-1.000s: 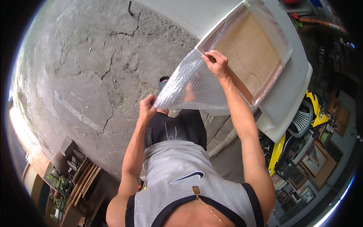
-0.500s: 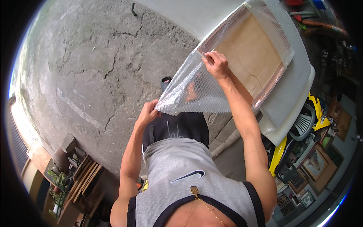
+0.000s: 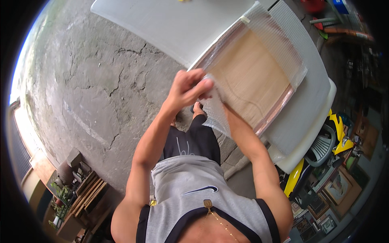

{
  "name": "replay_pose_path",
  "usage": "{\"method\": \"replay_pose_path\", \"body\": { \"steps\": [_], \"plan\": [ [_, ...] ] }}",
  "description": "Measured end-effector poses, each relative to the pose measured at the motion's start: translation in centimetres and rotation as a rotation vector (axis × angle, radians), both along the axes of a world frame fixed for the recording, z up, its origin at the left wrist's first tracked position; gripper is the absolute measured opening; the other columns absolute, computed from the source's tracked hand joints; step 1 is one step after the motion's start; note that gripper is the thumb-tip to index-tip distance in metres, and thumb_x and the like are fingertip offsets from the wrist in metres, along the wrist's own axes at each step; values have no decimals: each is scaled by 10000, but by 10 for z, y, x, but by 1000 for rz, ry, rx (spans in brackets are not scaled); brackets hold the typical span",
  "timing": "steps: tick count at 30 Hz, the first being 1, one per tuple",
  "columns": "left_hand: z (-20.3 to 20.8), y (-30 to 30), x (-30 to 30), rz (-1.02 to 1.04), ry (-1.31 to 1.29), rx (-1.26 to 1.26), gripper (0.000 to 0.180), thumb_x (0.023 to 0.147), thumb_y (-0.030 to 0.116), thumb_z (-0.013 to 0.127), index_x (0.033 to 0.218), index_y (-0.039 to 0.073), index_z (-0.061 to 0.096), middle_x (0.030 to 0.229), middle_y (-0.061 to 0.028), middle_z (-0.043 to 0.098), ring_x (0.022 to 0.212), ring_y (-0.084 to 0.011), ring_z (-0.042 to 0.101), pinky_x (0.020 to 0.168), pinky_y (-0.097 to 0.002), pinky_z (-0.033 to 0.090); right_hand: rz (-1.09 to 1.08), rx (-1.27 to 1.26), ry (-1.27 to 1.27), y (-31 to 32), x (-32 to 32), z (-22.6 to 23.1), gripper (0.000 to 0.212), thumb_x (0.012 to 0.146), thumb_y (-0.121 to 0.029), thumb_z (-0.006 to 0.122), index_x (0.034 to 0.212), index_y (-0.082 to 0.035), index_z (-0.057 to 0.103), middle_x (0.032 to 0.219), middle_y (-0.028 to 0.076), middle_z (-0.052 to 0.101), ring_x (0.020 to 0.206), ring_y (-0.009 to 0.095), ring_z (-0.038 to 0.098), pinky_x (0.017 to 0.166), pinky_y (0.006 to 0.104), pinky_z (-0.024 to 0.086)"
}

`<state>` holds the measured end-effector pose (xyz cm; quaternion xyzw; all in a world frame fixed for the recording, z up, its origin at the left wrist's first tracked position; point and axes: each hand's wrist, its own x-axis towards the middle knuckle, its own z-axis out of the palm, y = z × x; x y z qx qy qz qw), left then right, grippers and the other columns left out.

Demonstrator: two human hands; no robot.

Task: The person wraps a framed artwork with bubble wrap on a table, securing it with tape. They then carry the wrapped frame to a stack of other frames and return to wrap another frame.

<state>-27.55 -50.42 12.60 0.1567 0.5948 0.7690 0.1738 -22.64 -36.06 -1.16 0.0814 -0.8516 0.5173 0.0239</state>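
Note:
A flat framed panel (image 3: 255, 69) with a brown face lies tilted on the white table, partly covered by clear bubble wrap (image 3: 289, 44). My left hand (image 3: 187, 88) is at the panel's near left corner, fingers and thumb closed on the raised edge of the wrap. A loose flap of the wrap hangs down from there toward my legs. My right forearm (image 3: 245, 137) reaches along the panel's near edge. The flap and my left hand mostly hide my right hand, so its grip does not show.
The white table (image 3: 162, 28) extends to the far left, over a cracked concrete floor (image 3: 89, 81). Close by on the right stands a grey and yellow machine-like object (image 3: 322, 146), with several framed pictures (image 3: 338, 184) behind it. Stacked wooden boards (image 3: 87, 194) are at lower left.
My left hand has moved up and right, lifting the wrap's corner off my lap to the panel. My right hand has dropped behind the flap. More of the panel is uncovered.

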Motion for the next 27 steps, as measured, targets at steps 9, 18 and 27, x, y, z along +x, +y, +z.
{"method": "replay_pose_path", "body": {
  "steps": [9,18,27],
  "plan": [
    [-52,88,-47,-47,-349,86,363,955,294,580,695,43,544,607,-20,579,521,-79,575,441,-212,422,76,470,248,125,-141,17,332,700,-125,676,1028,-129,624,1074,94,570,1068,278,565,822,383,476],
    [-71,112,-154,28,-529,-421,393,941,303,589,688,2,602,507,-55,559,429,-106,556,387,-237,410,154,350,358,148,-177,-19,236,804,-249,605,1017,-152,630,1242,32,536,1238,277,440,1001,432,345],
    [-109,131,-199,-86,-415,-849,460,896,337,622,643,-46,651,517,-112,609,444,-168,614,451,-300,504,55,282,183,142,-180,-7,258,816,-285,652,855,-30,635,1196,43,532,1118,269,471,952,421,357]
  ]
}}
